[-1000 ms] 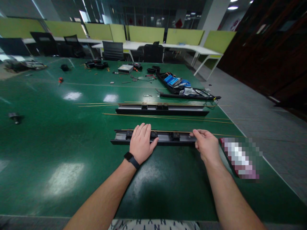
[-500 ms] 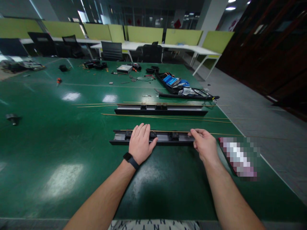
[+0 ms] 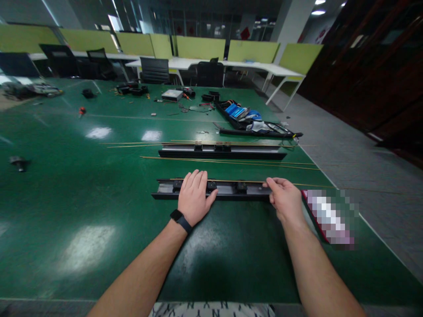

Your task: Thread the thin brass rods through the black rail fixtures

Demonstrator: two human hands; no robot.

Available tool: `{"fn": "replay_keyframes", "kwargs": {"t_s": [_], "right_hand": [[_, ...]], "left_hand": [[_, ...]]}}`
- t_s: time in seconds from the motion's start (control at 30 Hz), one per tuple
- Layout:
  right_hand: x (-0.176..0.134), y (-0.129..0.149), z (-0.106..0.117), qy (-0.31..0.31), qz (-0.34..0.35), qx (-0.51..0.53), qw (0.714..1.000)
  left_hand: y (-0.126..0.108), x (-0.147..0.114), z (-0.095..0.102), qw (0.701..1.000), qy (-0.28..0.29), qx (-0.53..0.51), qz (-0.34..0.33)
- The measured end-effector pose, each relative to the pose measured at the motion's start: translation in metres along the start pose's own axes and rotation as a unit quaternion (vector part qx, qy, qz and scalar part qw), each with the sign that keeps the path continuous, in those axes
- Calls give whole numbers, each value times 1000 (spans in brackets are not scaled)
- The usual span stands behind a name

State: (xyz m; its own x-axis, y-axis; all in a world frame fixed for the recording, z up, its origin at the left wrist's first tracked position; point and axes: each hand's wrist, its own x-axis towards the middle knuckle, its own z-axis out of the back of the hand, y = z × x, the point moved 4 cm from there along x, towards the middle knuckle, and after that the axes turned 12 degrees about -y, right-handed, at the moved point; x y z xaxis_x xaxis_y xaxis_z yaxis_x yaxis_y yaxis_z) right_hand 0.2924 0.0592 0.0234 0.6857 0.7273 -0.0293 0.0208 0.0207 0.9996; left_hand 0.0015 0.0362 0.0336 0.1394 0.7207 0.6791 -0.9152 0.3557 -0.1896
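Observation:
My left hand (image 3: 194,193) lies flat over a black channel rail (image 3: 224,197), its fingers stretched out together across the top and the thumb apart. Several black blocks sit inside the rail's grey channel; one black block (image 3: 241,188) stands uncovered between my hands, and others show on either side of my left hand. At the rail's right end my right hand (image 3: 286,198) pinches a thin brass-coloured rod (image 3: 228,181) between thumb and fingers. The rod runs along the rail's far edge and sticks out to the right past my hand. My left palm hides part of the rail.
Behind lies a second black rail (image 3: 221,155) with thin rods (image 3: 228,161) beside it. A pixelated, red-edged flat item (image 3: 330,218) rests at the right. Farther back are an open black bag (image 3: 238,112), a white box (image 3: 172,95) and loose tools on the green table (image 3: 115,185).
My right hand has shifted slightly to the right, and the rod has slid the same way along the rail. My left hand stays in place on the rail.

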Motion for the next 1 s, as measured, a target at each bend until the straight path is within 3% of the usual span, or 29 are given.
{"fn": "replay_keyframes", "kwargs": {"t_s": [1.0], "right_hand": [[1,1,0,-4,-16,19,1000]], "left_hand": [[0,0,0,1000,2,-3,-1]]}}
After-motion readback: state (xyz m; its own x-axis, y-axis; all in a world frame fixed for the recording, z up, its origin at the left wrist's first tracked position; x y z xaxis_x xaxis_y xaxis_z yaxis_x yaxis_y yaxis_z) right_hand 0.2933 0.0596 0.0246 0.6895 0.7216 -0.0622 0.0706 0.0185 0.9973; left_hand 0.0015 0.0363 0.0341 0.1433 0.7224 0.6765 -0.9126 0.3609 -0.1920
